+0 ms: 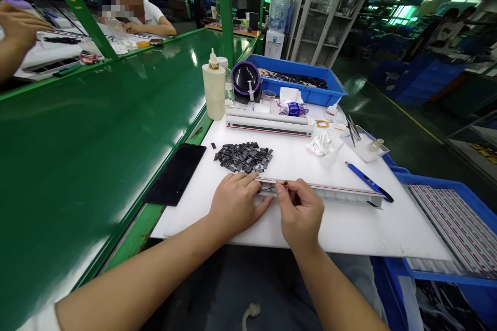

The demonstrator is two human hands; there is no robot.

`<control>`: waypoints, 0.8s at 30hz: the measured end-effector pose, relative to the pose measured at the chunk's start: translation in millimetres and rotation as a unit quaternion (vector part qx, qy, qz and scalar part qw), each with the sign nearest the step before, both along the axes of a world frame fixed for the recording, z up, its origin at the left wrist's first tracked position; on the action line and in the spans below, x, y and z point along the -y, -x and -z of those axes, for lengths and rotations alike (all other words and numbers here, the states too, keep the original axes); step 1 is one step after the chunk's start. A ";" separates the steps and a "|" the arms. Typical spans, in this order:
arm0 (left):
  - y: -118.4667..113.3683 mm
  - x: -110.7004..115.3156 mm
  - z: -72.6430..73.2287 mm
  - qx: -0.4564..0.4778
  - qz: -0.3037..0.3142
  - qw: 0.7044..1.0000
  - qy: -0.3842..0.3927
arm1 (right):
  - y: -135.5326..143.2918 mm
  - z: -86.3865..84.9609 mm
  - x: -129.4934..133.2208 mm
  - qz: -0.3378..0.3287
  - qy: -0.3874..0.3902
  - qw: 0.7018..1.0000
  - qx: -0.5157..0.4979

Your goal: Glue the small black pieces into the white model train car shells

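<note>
A long white profile strip with a red line (334,187) lies across the near part of the white work board (310,227). My left hand (237,201) is closed on its left end, fingers over the top and thumb at the near side. With finger and thumb, my right hand (302,212) pinches a thin dark pointed tool against the strip; its exact kind is hard to make out. Just beyond my left hand is a pile of small black rectangular pieces (244,156). One black piece (213,146) sits apart to the left.
A second white strip (269,123), a squeeze bottle (214,90) and a blue bin (303,90) stand behind. On the right are a blue pen (367,178), crumpled tissue (320,144), tweezers (352,129) and a bin of strips (458,222). A black tablet-like slab (176,173) lies left, beside the green conveyor (128,129).
</note>
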State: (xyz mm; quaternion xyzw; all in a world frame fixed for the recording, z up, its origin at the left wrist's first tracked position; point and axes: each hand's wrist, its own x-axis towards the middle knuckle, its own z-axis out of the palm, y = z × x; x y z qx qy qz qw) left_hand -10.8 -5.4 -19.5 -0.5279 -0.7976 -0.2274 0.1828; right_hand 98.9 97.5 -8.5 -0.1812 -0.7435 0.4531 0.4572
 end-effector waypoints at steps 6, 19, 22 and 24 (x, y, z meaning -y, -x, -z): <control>-0.3 0.0 -1.1 -0.008 0.004 1.000 0.004 | -3.2 0.4 0.4 0.026 0.002 0.999 -0.019; 1.5 0.9 -1.0 -0.012 0.003 1.000 0.005 | -4.5 -2.5 1.6 0.002 -0.010 1.000 -0.013; 4.6 1.4 0.1 -0.029 0.009 1.000 0.000 | -17.7 -18.2 -11.7 0.048 -0.023 0.996 -0.068; 7.4 1.0 1.4 -0.041 0.014 0.999 -0.005 | -31.3 -33.2 -39.9 0.127 -0.047 0.983 -0.123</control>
